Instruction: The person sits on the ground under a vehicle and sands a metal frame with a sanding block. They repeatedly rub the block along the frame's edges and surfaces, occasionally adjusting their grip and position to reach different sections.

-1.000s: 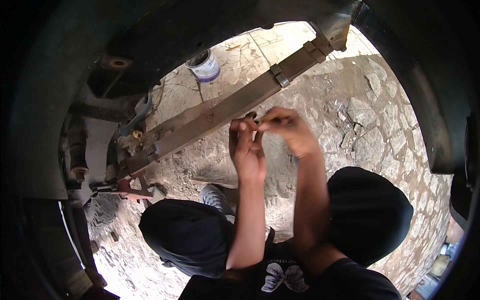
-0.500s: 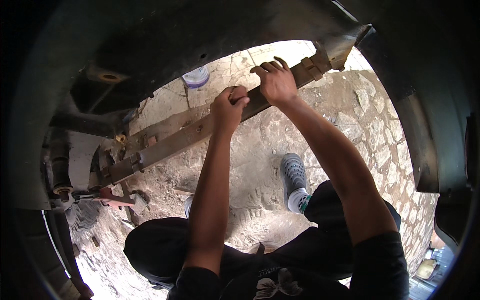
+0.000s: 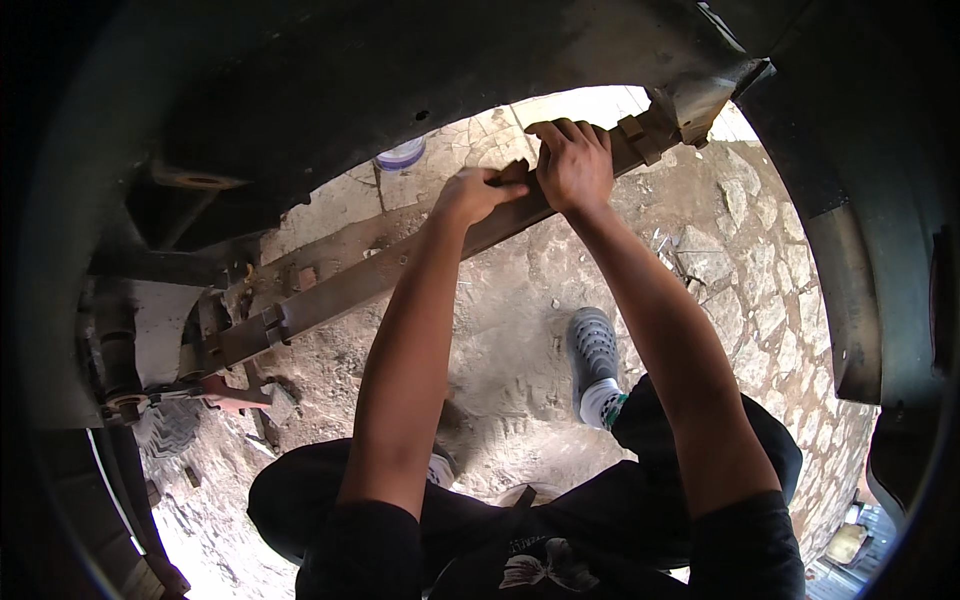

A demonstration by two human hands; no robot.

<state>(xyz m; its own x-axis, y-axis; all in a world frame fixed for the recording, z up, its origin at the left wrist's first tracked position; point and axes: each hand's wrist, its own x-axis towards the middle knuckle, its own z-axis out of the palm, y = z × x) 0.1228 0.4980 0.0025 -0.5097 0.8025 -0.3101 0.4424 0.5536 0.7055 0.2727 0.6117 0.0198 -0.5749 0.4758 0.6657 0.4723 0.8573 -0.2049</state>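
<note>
A long rusty leaf spring (image 3: pixel 350 284) runs slantwise from the lower left to the upper right beneath a dark vehicle body. Over its upper half lies my right hand (image 3: pixel 578 172), fingers bent across the far edge and gripping it. Just left of that, my left hand (image 3: pixel 472 194) pinches a small brown piece (image 3: pixel 514 171) against the spring; its kind is too unclear to name. Metal clips wrap the spring, one clip (image 3: pixel 633 140) right of my right hand and another clip (image 3: pixel 275 322) at the lower left.
The dark wheel arch (image 3: pixel 330 100) curves over the far side, with a body panel (image 3: pixel 850 290) at the right. A white and purple bucket (image 3: pixel 402 154) stands beyond the spring. At lower left are a shock absorber (image 3: pixel 120 355) and a red metal part (image 3: pixel 235 393). Stony ground (image 3: pixel 510 330) lies below.
My left hand has moved right along the spring with the brown piece, closer to my right hand. The right hand's fingers, spread before, now curl over the spring's edge.
</note>
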